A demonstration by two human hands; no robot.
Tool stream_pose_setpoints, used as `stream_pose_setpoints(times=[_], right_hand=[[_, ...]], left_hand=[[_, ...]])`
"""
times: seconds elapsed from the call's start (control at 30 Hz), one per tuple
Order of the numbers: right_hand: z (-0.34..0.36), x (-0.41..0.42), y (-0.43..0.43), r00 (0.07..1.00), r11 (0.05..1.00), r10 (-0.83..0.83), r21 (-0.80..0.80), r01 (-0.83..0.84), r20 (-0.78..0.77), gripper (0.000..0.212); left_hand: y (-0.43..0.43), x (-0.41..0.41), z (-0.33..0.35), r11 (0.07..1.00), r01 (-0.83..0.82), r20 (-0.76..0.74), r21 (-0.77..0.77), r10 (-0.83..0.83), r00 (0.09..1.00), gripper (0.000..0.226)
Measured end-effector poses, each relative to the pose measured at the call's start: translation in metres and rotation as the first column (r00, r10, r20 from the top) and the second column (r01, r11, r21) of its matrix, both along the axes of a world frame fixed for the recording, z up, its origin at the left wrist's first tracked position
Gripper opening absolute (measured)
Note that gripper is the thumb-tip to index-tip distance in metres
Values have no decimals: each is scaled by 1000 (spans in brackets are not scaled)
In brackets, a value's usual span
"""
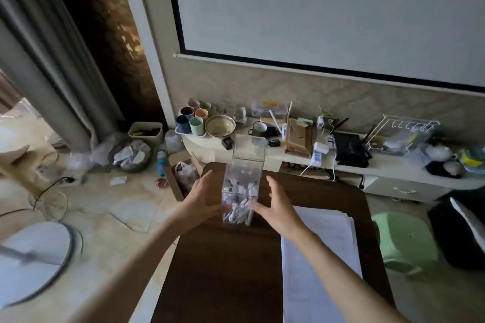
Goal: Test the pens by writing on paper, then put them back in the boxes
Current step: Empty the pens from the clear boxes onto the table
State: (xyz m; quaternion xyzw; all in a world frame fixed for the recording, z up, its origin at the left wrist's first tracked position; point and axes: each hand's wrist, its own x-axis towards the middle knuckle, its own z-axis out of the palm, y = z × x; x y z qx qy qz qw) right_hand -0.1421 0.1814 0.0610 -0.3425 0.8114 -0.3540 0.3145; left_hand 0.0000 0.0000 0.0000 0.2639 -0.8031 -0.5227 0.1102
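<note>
At the centre of the frame a clear box [242,174] stands on the dark tabletop [225,270], its lid raised behind it, and a bundle of white pens [240,213] lies inside against the near wall. The left hand [202,196] and the right hand [278,207] flank it, one on each side. Both have straight, spread fingers and hold nothing. The thumbs reach in toward the near corners, though whether they touch the plastic I cannot tell. A stack of paper [317,257] lies at the lower right of the frame, just beside the right forearm, and no pen is out on it. This looks like the opening step: taking hold of the box to get at the pens. The next move probably calls for closing both palms on the smooth walls and drawing the box nearer without tipping it, or reaching in from above to pick one pen for a trial line on the paper.
</note>
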Motion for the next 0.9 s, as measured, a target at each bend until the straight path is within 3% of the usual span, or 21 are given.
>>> stream_pose_setpoints(times=[0.1,0.17,0.27,0.4,0.57,0.67,0.73,0.83,0.9], right_hand=[[-21,5,-20,994,999,-40,21,38,106,95],[-33,7,-31,984,996,-80,-23,85,161,99],[-47,8,-40,972,984,-150,-72,165,182,97],[-57,14,-30,969,972,-179,-122,201,173,92],[-56,18,9,969,992,-56,-95,81,242,82],[-50,21,31,958,999,7,-35,3,285,76],[-49,23,45,953,999,0,-32,11,303,77],[-45,40,57,964,991,-116,-41,129,240,99],[-41,65,51,983,985,-142,-81,152,120,115]], left_hand=[[4,-17,-12,999,-2,196,-52,13,980,124],[5,-27,-24,1000,8,227,-26,-2,974,121],[5,-34,-36,989,85,124,124,-101,987,109],[33,-31,-35,976,26,-23,218,-22,999,85],[71,9,-29,949,72,-32,308,-65,997,97],[94,43,-37,952,116,97,282,-148,984,114],[97,59,-39,965,143,166,218,-181,969,112],[75,62,-42,997,79,238,27,-83,968,113],[51,50,-48,994,104,272,-45,-88,958,120]])
